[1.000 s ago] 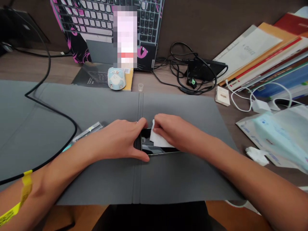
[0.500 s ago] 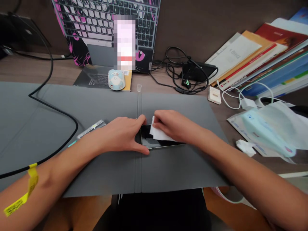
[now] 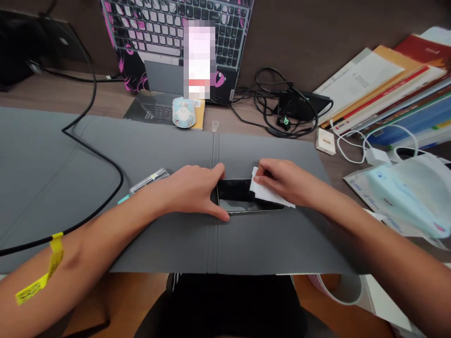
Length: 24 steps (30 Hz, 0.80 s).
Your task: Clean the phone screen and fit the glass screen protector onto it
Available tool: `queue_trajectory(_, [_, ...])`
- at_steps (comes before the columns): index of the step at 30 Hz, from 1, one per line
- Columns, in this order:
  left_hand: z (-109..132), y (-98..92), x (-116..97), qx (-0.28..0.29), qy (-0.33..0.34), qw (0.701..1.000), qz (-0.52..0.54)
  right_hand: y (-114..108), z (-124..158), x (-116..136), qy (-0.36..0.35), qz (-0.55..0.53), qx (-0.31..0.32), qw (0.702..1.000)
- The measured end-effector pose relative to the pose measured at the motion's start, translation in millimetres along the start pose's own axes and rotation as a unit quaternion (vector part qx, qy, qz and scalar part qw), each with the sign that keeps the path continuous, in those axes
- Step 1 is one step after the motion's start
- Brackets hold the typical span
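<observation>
A black phone lies screen up on the grey desk mat. My left hand grips its left end, with the thumb on the near edge and the fingers at the far edge. A white wipe is pinched in my right hand and rests over the right part of the screen. Part of the phone's right end is hidden under the wipe. Beside my left wrist lies a clear flat packet.
At the back stand a laptop, a light-blue mouse and a tiny clear cup. Coiled black cables, leaning books and a light-blue wipes pack occupy the right side. A black cable crosses the mat at left.
My right hand has slid the wipe rightward across the phone, uncovering more of the screen's middle. My left hand keeps its grip on the left end. The whole view has shifted slightly.
</observation>
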<state>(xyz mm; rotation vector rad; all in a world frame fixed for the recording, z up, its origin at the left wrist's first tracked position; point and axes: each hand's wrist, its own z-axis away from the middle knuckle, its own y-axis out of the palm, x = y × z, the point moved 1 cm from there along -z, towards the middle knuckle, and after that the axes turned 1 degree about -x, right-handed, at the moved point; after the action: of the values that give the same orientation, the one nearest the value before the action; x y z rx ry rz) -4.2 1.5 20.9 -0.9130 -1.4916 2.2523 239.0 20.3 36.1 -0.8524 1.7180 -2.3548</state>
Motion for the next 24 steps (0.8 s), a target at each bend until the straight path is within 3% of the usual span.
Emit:
queue_trajectory(5, [0.8, 1.4, 0.7, -0.002, 0.003, 1.000, -0.009, 17.9, -28.2, 41.0, -0.071, -0.028, 0.000, 0.997])
queue_trajectory(8, [0.0, 2.3, 1.6, -0.004, 0.001, 1.000, -0.015, 23.0, -34.3, 51.3, -0.093, -0.033, -0.005, 0.995])
queue_trajectory(17, [0.9, -1.9, -0.3, 0.007, -0.006, 1.000, 0.011, 0.2, -0.5, -9.0, -0.045, -0.025, -0.020, 0.998])
queue_trajectory(24, [0.7, -1.7, -0.7, 0.011, -0.011, 1.000, 0.007, -2.0, 4.4, -31.2, -0.140, -0.078, -0.007, 0.987])
